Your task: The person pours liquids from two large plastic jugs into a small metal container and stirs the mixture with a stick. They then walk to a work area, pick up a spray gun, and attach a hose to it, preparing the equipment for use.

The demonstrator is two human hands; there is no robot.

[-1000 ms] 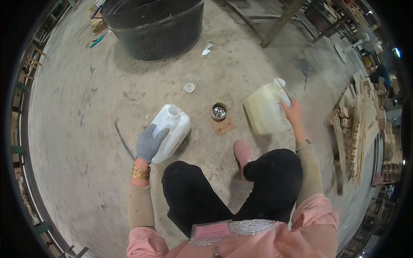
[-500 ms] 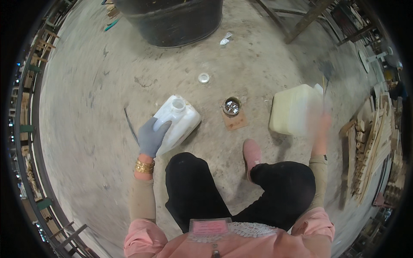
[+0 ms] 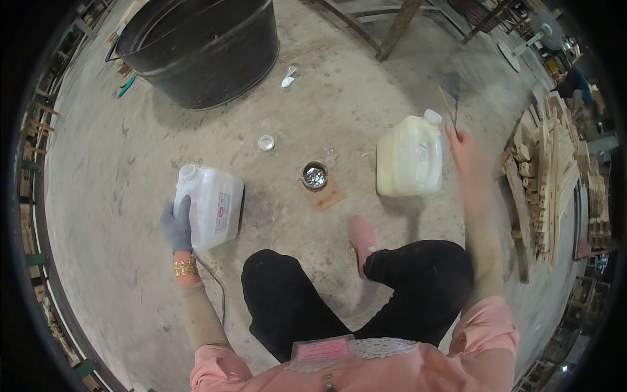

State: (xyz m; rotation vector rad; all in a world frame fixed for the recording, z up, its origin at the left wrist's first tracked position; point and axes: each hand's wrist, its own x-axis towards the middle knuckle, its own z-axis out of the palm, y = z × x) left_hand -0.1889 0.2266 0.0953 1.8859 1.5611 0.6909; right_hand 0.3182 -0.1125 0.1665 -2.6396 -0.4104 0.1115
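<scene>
My left hand (image 3: 177, 225), in a grey glove, is closed round the handle of a white plastic jug (image 3: 219, 202) that stands on the floor at the left. My bare right hand (image 3: 462, 147) pinches a thin wooden stick (image 3: 446, 104); the forearm is blurred. Beside that hand, a second jug (image 3: 395, 163) with a pale yellowish tint and a white cap (image 3: 432, 117) stands upright, apart from the fingers. Between the jugs, a small round tin (image 3: 315, 167) with something shiny inside rests on a flat brown board (image 3: 330, 198).
A round lid (image 3: 266, 142) and a crumpled white scrap (image 3: 288, 79) lie on the concrete floor. A large black tub (image 3: 215, 72) stands far left, a wooden post (image 3: 400, 29) beyond. Stacked wood pieces (image 3: 548, 170) are at the right. A dark cable (image 3: 221, 291) runs near my left forearm.
The view has shifted. The white jug has turned, so its neck now points to the far left, with my left hand still on its handle. My right hand has come forward with the stick.
</scene>
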